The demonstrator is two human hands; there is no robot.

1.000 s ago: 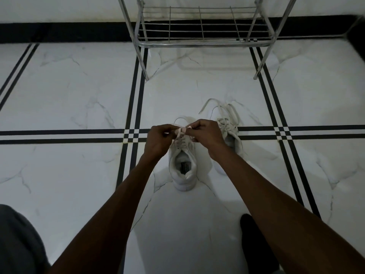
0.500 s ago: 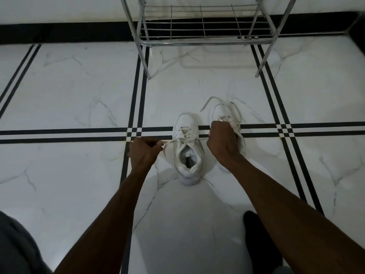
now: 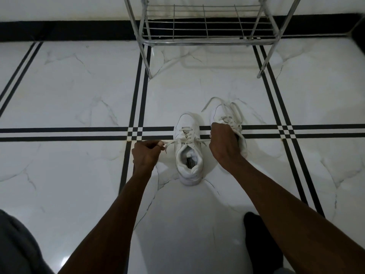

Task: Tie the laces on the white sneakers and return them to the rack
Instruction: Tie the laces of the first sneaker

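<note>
Near shoe: a white sneaker stands on the floor in the middle of the frame, toe pointing up toward the rack.
Its laces: pulled out flat to both sides, left and right.
Left hand: just left of the near shoe, fingers closed in a pinch on the left lace end.
Right hand: just right of the near shoe, closed in a fist around the right lace end.
Other shoe: a second white sneaker sits partly behind the right hand, with its loose laces lying untied.
Rack: a metal shoe rack stands at the top middle of the frame, well apart from the shoes.
Floor: white marble tiles with black stripes.
</note>
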